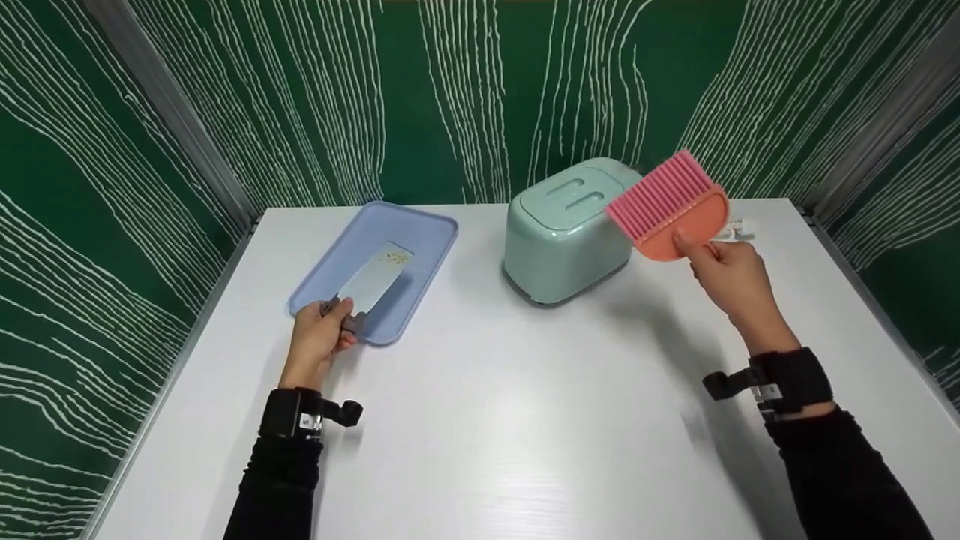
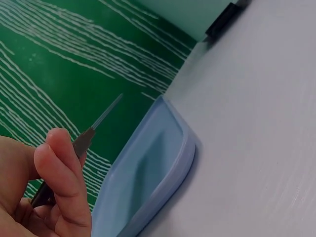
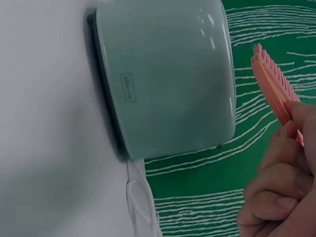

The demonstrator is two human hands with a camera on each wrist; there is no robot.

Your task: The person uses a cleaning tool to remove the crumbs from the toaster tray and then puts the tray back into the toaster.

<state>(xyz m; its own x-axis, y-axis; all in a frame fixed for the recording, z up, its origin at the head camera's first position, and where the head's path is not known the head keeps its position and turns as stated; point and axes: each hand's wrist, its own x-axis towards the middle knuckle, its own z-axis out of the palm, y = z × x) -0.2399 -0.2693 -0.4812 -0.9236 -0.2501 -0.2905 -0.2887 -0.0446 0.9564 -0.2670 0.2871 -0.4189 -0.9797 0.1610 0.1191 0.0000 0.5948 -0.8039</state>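
Observation:
My left hand (image 1: 319, 334) grips the grey-brown handle (image 1: 349, 321) of a flat-bladed tool, perhaps a scraper. Its pale rectangular blade (image 1: 375, 277) has yellowish-brown specks near the far end and reaches over the blue tray (image 1: 424, 300), casting a shadow there. In the left wrist view the blade (image 2: 107, 111) appears thin and edge-on. With thumb and fingers, my right hand (image 1: 739, 281) pinches a brush (image 1: 686, 221) by its rounded orange back, raised above the table. The brush's pink bristles (image 1: 660, 193) point up and left, overlapping the mint-green toaster (image 1: 562, 255) in the head view.
The toaster stands at the back centre of the white table (image 1: 510, 420), its two slots covered by a lid. A white cord (image 3: 140, 197) lies beside it at the back right. Green panels (image 1: 465, 97) with white lines enclose the back and sides.

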